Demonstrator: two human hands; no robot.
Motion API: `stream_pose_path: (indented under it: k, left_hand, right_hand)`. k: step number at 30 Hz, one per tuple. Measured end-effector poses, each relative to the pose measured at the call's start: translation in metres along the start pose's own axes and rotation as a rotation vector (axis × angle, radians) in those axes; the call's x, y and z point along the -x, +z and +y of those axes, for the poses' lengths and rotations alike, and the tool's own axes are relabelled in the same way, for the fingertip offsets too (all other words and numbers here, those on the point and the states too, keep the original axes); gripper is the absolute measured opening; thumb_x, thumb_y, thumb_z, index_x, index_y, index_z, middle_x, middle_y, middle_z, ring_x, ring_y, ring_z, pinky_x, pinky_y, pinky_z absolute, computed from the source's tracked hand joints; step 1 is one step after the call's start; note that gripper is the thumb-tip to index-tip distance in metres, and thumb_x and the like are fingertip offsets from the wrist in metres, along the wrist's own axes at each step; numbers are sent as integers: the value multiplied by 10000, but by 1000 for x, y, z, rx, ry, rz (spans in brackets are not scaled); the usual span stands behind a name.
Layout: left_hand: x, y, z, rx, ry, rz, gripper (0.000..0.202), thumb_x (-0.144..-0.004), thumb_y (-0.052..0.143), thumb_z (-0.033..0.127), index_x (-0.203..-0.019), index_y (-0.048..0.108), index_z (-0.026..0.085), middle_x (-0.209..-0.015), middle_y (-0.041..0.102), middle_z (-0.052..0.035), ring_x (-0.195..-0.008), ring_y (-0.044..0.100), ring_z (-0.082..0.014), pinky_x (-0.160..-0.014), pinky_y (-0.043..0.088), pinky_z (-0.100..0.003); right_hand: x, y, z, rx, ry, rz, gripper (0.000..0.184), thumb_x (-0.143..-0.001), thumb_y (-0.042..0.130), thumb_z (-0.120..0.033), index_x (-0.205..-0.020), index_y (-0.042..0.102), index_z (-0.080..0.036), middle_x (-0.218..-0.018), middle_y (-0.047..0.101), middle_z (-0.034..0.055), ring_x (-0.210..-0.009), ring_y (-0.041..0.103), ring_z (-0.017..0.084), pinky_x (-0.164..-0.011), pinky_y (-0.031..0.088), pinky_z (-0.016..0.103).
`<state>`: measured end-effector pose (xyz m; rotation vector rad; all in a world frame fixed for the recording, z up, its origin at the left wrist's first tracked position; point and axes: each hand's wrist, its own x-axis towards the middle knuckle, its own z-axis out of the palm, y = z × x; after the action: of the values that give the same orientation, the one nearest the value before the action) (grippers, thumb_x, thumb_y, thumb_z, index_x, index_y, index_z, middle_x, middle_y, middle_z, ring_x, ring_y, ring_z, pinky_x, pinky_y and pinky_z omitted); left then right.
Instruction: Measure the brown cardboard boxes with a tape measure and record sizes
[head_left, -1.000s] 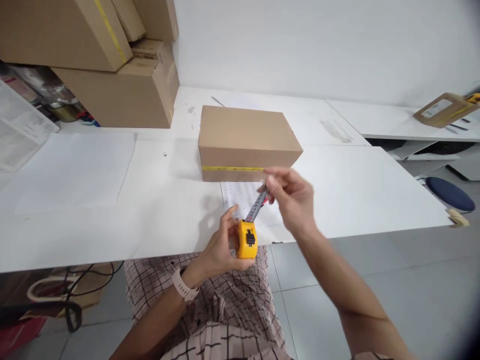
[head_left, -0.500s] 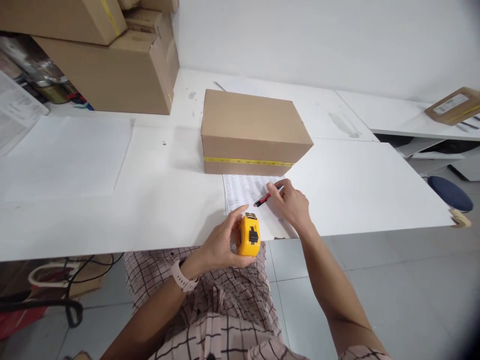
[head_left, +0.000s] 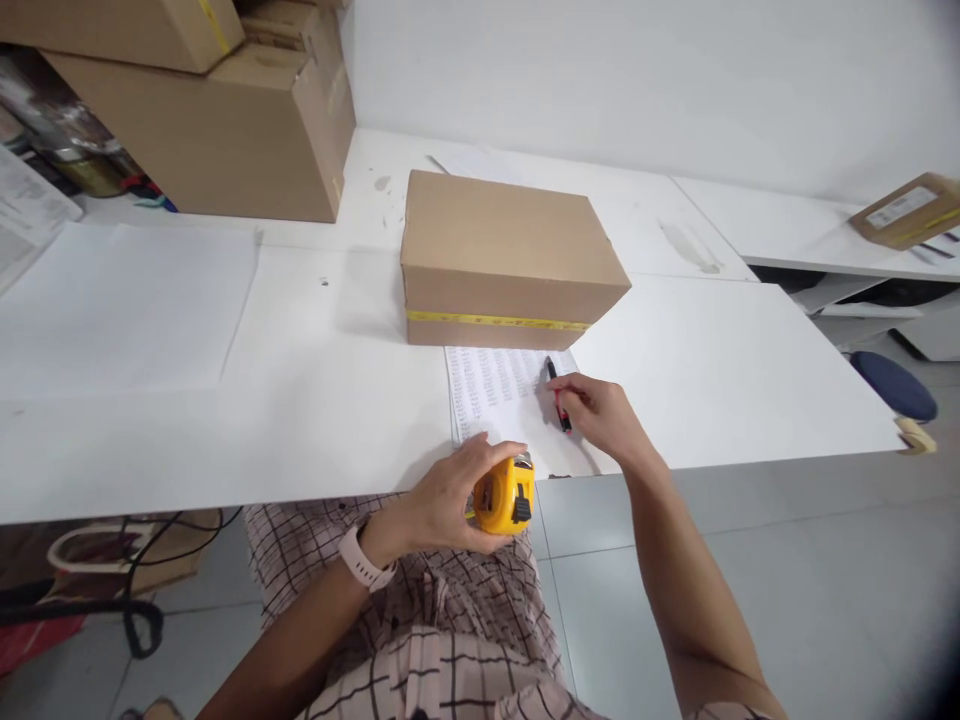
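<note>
My left hand (head_left: pixel 448 500) is wrapped round a yellow tape measure (head_left: pixel 501 498) with a black lock button, at the table's front edge. My right hand (head_left: pixel 596 412) pinches a black and red pen (head_left: pixel 557 390) over the right side of a printed sheet (head_left: pixel 495 385). The pen is tilted, its black end pointing away from me. Rows of small print cover the upper part of the sheet. Behind it stands a closed cardboard box (head_left: pixel 510 235) with a yellow tape strip along its front, hiding the sheet's far edge.
Large cardboard boxes (head_left: pixel 202 140) are stacked at the back left. White sheets (head_left: pixel 135 310) lie on the left of the white table (head_left: pixel 337 400). A smaller box (head_left: pixel 904 212) sits on the far right shelf, with a blue stool (head_left: pixel 892 385) below.
My right hand has lifted the pen off the sheet and turned it more upright, shifting slightly right. My left hand has moved the tape measure a little right and nearer to me.
</note>
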<state>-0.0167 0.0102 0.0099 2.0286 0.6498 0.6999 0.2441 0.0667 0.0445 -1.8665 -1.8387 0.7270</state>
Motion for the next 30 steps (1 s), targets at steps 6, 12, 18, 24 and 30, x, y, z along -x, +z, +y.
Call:
stream_pose_path:
  k: [6,12,18,24,30]
  left_hand:
    - [-2,2,-1,-30,70,-37,834,-785,750,302,-1488,304,332,-1318,598,-63,-1193,579,-289,-1241,245,-598]
    - [-3,1,1,-31,72,-35,835,-767,763,273,-1494,358,334,-1218,642,-49,-1165,589,-306,-1230,256,-618]
    - [-3,1,1,-39,52,-46,806,-788,751,319,-1492,359,330,-1246,620,-66,-1235,552,-326,-1221,276,-600]
    - [-3,-7,4,6,24,-91,830,-761,780,339,-1483,373,299,-1305,625,-80,-1225,586,-314,-1231,249,-593]
    - [0,-20,4,73,-3,-167,922,-690,830,326,-1494,379,318,-1344,637,-61,-1237,601,-326,-1245,191,-623]
  right_hand:
    - [31,-17,5,-218,-131,144,258,-839,624,-283,-1075,704,-213,-913,728,48,-796,663,189,-783,528,366]
    - [37,12,-14,-498,-110,525,275,-910,651,-454,-770,560,-235,-618,560,-31,-548,485,123,-557,411,283]
    - [25,63,-47,-1066,20,22,462,-962,457,-626,-1095,637,-222,-893,738,66,-857,694,206,-823,545,394]
    - [25,87,-54,-946,40,94,368,-889,670,-532,-711,569,-226,-563,491,-57,-524,467,108,-546,431,266]
    - [25,85,-54,-867,59,-26,303,-852,717,-512,-979,686,-238,-838,692,17,-777,641,170,-692,517,307]
